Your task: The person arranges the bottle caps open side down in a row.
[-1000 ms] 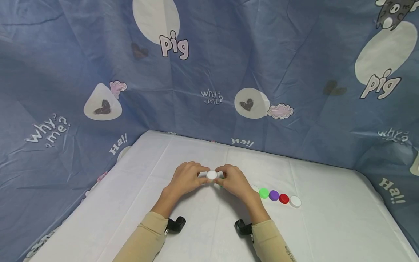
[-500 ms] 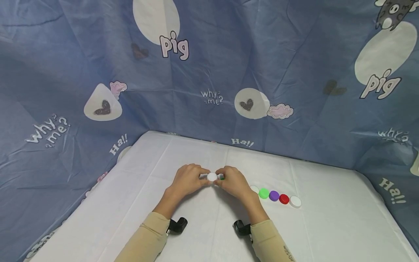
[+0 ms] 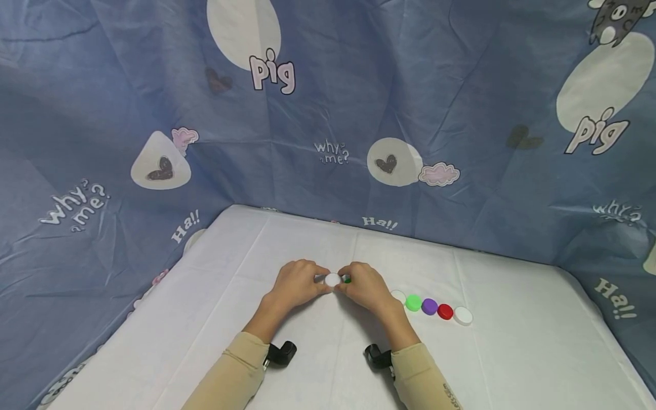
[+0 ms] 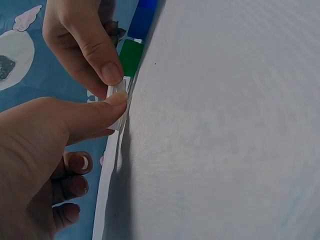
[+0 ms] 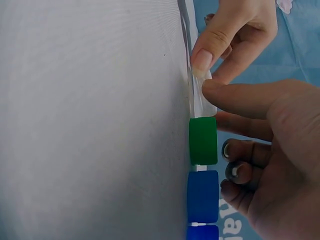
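Note:
In the head view a small white bottle cap (image 3: pixel 332 279) lies between my two hands, at mid-table. My left hand (image 3: pixel 297 283) pinches it from the left with thumb and fingers. From the right, my right hand (image 3: pixel 365 286) pinches it in the same way. Both thumbs sit on the cap's near side in the wrist views, close together. A green cap (image 5: pixel 203 141) stands right beside it, mostly hidden under my right hand in the head view. Beyond that, the right wrist view has a blue cap (image 5: pixel 202 196) and part of another.
A row of caps runs on to the right: one white and partly hidden, then a light green cap (image 3: pixel 413 303), a purple cap (image 3: pixel 429 307), a red cap (image 3: pixel 445 311) and a white cap (image 3: pixel 463 316). A blue printed curtain (image 3: pixel 307 188) rises behind the white-covered table (image 3: pixel 512 353).
Both hands have come slightly toward me with the white cap between them. The left hand has also shifted a little right. More of the green cap shows. The row at right has stayed put.

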`<state>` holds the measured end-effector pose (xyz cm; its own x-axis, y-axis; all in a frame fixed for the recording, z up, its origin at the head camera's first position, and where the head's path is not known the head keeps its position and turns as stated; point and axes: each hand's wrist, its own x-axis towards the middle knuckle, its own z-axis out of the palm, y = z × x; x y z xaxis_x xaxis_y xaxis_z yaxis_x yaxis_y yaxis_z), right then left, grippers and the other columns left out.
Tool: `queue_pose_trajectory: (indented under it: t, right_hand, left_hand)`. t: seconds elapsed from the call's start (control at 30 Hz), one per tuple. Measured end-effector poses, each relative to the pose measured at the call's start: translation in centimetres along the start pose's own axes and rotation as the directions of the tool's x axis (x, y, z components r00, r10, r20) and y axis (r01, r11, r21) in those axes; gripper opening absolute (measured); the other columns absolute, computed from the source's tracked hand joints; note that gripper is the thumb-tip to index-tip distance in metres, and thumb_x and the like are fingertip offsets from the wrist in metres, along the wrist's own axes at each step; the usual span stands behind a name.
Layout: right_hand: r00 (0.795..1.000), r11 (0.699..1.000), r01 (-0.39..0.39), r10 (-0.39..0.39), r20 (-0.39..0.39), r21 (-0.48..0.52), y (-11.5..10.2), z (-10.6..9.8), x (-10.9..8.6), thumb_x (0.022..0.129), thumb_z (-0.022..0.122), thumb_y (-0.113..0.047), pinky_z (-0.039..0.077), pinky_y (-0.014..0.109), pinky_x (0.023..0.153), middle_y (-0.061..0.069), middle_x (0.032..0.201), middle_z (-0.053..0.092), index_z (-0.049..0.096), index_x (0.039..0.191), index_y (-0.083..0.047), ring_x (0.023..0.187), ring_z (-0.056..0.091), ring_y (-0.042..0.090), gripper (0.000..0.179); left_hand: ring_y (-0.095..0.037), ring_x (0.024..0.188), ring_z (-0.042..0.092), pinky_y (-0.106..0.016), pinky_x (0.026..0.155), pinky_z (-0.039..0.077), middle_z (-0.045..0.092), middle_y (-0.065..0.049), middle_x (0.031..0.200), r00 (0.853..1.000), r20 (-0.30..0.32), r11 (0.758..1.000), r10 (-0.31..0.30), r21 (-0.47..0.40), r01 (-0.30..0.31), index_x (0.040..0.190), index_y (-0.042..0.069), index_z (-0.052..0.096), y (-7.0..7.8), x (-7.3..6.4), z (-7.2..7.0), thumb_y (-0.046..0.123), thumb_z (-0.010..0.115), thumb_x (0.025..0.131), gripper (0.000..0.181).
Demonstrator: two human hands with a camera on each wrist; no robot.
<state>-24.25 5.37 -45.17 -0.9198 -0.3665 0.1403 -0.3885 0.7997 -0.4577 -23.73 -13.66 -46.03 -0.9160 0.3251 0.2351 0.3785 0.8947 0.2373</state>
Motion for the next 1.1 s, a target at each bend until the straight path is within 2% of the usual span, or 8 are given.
queue_pose_trajectory:
  t: [0.1,0.2,0.33,0.6,0.8,1.1]
  right_hand:
    - [1.0,1.0,0.001,-0.001,0.0,0.002,0.05,0.04,-0.03,0.081,0.078,-0.023,0.054,0.044,0.092,0.011,0.113,0.074,0.076,0.108,-0.007,0.107,0.069,0.027,0.031]
    - [1.0,1.0,0.004,-0.004,-0.005,-0.002,0.11,0.1,-0.05,0.081,0.078,-0.023,0.054,0.044,0.093,0.011,0.114,0.074,0.076,0.108,-0.007,0.108,0.069,0.027,0.031]
    - [1.0,1.0,0.008,-0.008,-0.007,-0.018,0.18,0.18,-0.03,0.081,0.078,-0.023,0.054,0.044,0.093,0.011,0.113,0.074,0.076,0.108,-0.007,0.109,0.069,0.027,0.031]
    - [1.0,0.999,0.011,-0.011,-0.01,-0.033,0.17,0.13,-0.1,0.08,0.08,-0.023,0.054,0.044,0.09,0.011,0.112,0.074,0.077,0.108,-0.007,0.106,0.07,0.028,0.032]
    - [1.0,0.999,0.013,-0.014,-0.012,-0.034,0.17,0.16,-0.13,0.08,0.08,-0.024,0.054,0.044,0.09,0.011,0.111,0.074,0.077,0.108,-0.007,0.106,0.07,0.027,0.033]
    - [0.999,1.0,-0.021,0.021,-0.03,-0.006,0.2,-0.46,-0.35,0.088,0.073,-0.032,0.052,0.046,0.095,0.01,0.116,0.073,0.075,0.113,-0.009,0.111,0.068,0.029,0.034]
  left_hand:
    - [-0.015,0.089,0.069,-0.034,0.07,0.052,0.077,0.003,0.106,1.0,0.003,1.0,-0.003,-0.001,0.003,0.112,0.029,0.077,0.06,-0.01,0.06,0.051,0.08,0.076,0.042]
    - [-0.014,0.087,0.068,-0.033,0.069,0.052,0.076,0.003,0.106,1.0,0.004,1.0,-0.009,0.001,0.009,0.111,0.029,0.077,0.09,-0.01,0.11,0.05,0.081,0.076,0.041]
    - [-0.013,0.087,0.068,-0.033,0.069,0.052,0.076,0.002,0.107,1.0,0.009,1.0,-0.017,-0.004,0.017,0.112,0.029,0.077,0.16,-0.02,0.11,0.049,0.081,0.077,0.04]
    - [-0.019,0.102,0.07,-0.038,0.077,0.055,0.075,0.002,0.113,0.999,0.024,0.999,-0.026,-0.034,0.027,0.114,0.029,0.076,0.28,-0.03,0.11,0.045,0.08,0.079,0.039]
    - [-0.02,0.103,0.07,-0.039,0.078,0.055,0.075,0.002,0.113,0.999,0.021,0.999,-0.029,-0.037,0.03,0.114,0.028,0.076,0.3,-0.08,0.21,0.045,0.08,0.079,0.039]
    - [-0.023,0.106,0.069,-0.04,0.08,0.055,0.074,0.0,0.118,0.996,0.074,0.999,-0.044,-0.014,0.045,0.12,0.029,0.073,0.0,-0.01,-0.08,0.051,0.077,0.081,0.045]
